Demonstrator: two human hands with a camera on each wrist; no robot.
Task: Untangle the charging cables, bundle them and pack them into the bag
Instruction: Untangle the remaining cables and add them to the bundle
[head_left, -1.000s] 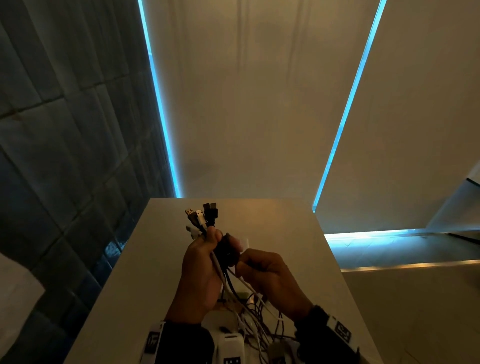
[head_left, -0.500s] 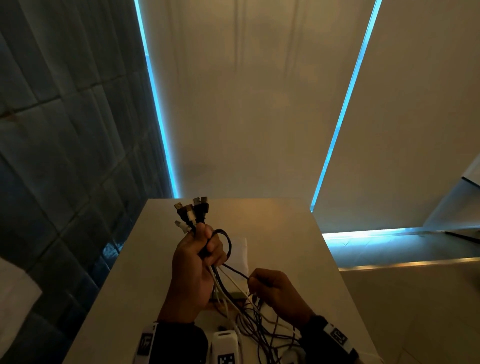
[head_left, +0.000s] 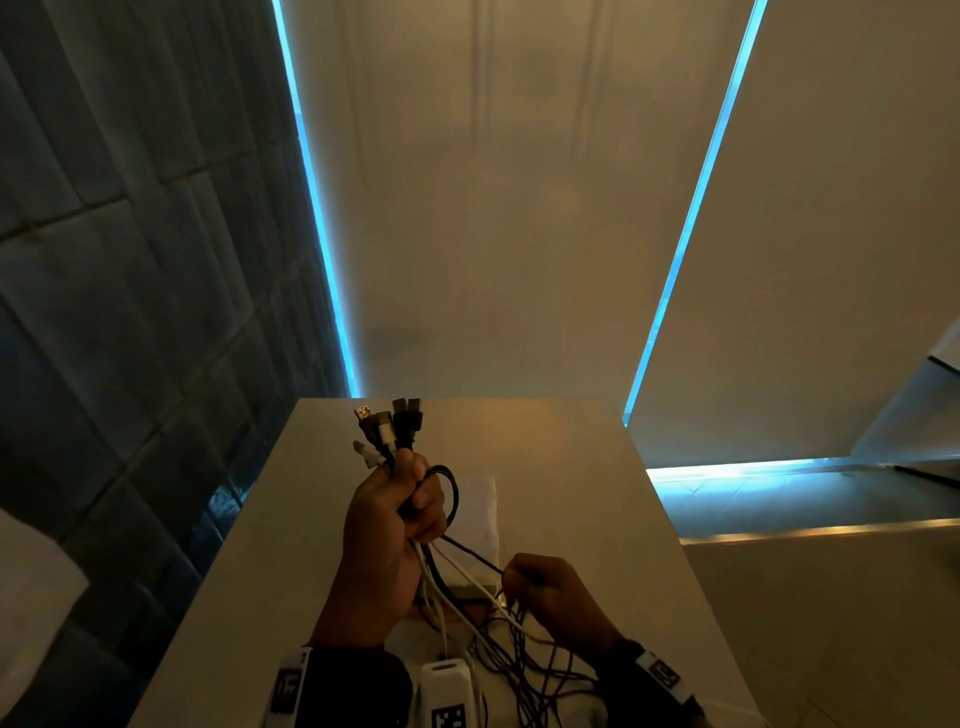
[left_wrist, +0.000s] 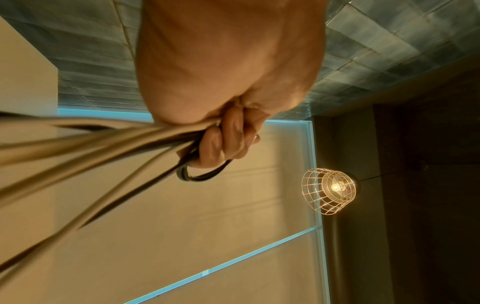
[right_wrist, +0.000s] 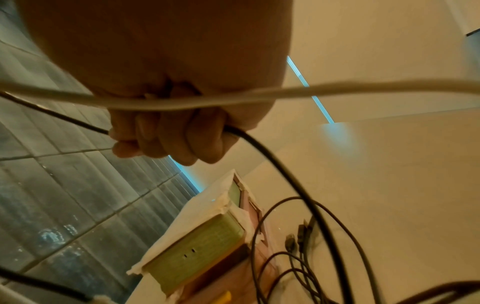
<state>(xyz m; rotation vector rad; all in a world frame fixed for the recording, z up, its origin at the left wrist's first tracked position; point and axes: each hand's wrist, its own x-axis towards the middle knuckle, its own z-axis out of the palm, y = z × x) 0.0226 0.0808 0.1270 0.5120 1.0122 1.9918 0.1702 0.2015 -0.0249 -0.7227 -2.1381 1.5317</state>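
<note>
My left hand (head_left: 395, 525) is raised over the table and grips a bundle of black and white charging cables (head_left: 441, 587), seen close up in the left wrist view as cables (left_wrist: 103, 144). Their plugs (head_left: 389, 426) stick up above the fist. A short black loop (head_left: 452, 493) curls out beside the thumb. Lower right, my right hand (head_left: 545, 587) pinches one thin black cable (head_left: 472, 553) that runs taut up to the left hand; the right wrist view shows the fingers (right_wrist: 166, 139) curled round this black cable (right_wrist: 272, 164). A white cloth bag (head_left: 480, 514) lies flat behind the hands.
The pale table (head_left: 571, 467) is narrow, with a dark tiled wall (head_left: 130, 312) on the left and a drop on the right. A cloth-wrapped box (right_wrist: 202, 242) sits under the cables. Loose cable ends (right_wrist: 298, 267) trail over the near table. A caged lamp (left_wrist: 330, 189) hangs overhead.
My right hand has drawn down and to the right, away from the left hand, pulling one black cable out of the bundle. The left hand stays raised with the plugs on top.
</note>
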